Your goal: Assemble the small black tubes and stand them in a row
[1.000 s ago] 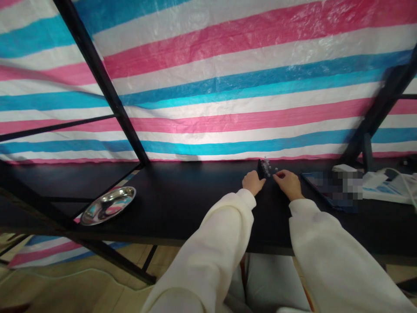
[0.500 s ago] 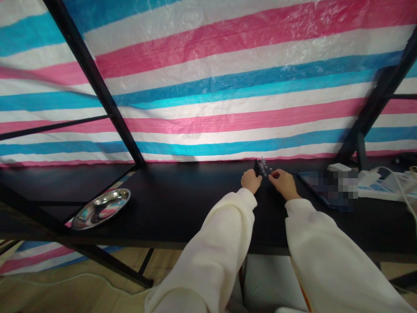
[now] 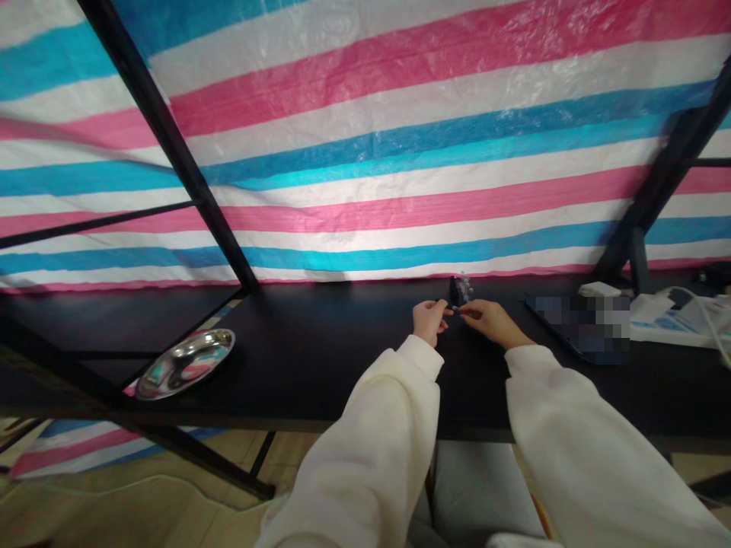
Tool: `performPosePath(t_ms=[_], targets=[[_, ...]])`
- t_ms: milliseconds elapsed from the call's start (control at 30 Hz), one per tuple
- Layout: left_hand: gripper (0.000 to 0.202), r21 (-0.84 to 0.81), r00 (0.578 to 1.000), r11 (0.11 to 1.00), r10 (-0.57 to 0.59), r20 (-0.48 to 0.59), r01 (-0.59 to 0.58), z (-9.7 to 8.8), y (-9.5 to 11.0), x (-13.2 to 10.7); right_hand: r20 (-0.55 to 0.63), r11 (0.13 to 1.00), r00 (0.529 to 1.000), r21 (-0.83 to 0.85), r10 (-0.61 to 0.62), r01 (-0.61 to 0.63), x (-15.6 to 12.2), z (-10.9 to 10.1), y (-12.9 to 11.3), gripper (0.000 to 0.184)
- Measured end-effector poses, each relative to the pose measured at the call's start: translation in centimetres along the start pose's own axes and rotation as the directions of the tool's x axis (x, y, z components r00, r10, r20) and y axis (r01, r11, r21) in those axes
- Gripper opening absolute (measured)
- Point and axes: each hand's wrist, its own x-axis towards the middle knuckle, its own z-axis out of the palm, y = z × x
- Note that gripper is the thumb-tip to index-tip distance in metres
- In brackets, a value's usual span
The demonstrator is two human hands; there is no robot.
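Near the back of the black table my two hands meet fingertip to fingertip. My left hand [image 3: 429, 323] is closed in a pinch on a small thin dark piece [image 3: 451, 307]. The fingers of my right hand [image 3: 489, 320] are pinched together at the piece's right end, where a tiny pale spot shows; whatever they grip is too small to name. Just behind the fingertips stands a small black object [image 3: 454, 291] with a cluster of small clear bead-like bits [image 3: 465, 288] along its right side. Its lower part is partly hidden by my hands.
A shiny oval metal dish [image 3: 186, 365] lies at the table's left end. Right of my hands are a dark flat device [image 3: 563, 335], partly blurred out, a white block [image 3: 599, 290] and a white power strip [image 3: 674, 335] with a cable. Black frame posts [image 3: 171, 144] stand before a striped sheet [image 3: 400, 183].
My left hand has moved off the black object, slightly left and towards me. My right hand has come left, so the fingertips now meet at a small dark piece.
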Motion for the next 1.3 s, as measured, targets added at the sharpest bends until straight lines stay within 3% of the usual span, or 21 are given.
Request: performPosePath(t_ms=[500,767,1133,1300], targets=[[0.009,0.082,0.996,0.993,0.089,-0.002,-0.089,0.0,-0.3,0.1,0.017,0.996,0.997,-0.046,-0.069,0.070,0.0,0.2,0.0,0.025],[0.007,0.222,0.983,0.958,0.181,0.018,-0.180,-0.1,-1.6,1.4,-0.034,0.992,0.992,-0.010,-0.126,0.125,0.0,0.7,0.4,0.022],[0.007,0.220,0.976,0.951,0.213,0.047,-0.218,-0.2,-1.6,1.4,-0.136,0.988,0.981,0.039,-0.140,0.146,0.1,1.0,0.2,0.022],[0.007,0.169,0.984,0.970,0.172,0.045,-0.177,0.0,-1.3,1.0,-0.171,0.986,0.975,0.068,-0.140,0.153,0.1,1.1,0.0,0.021]])
